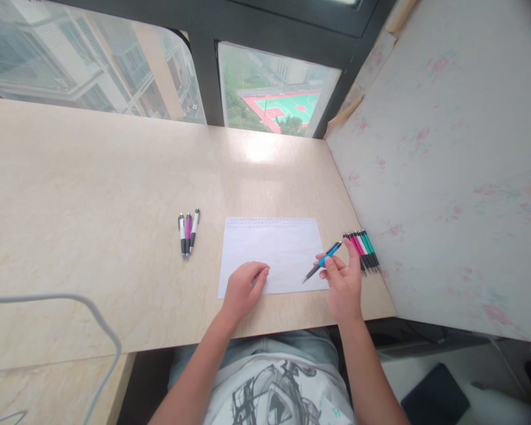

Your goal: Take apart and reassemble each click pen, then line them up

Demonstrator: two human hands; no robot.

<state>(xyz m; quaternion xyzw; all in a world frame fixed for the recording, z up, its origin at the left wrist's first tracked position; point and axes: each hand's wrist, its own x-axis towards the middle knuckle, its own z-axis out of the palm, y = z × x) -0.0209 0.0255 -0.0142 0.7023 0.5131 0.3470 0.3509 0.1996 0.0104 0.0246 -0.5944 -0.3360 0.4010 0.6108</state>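
Blue pen [323, 261] pinched in the right hand [345, 286], tip over the paper [269, 245] by the desk's [92, 195] front edge; left hand [243, 290], curled and empty, pins it. Three pens [188, 233] lie left, bigger bunch [363, 251] right, so early days, I reckon.

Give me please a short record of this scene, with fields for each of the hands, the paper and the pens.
left hand: rests on the lower edge of the sheet of paper, holds nothing
right hand: holds the blue pen, tip toward the sheet's lower right corner
three pens: lie together on the desk, left of the sheet
row of pens: lies right of the sheet, near the wall
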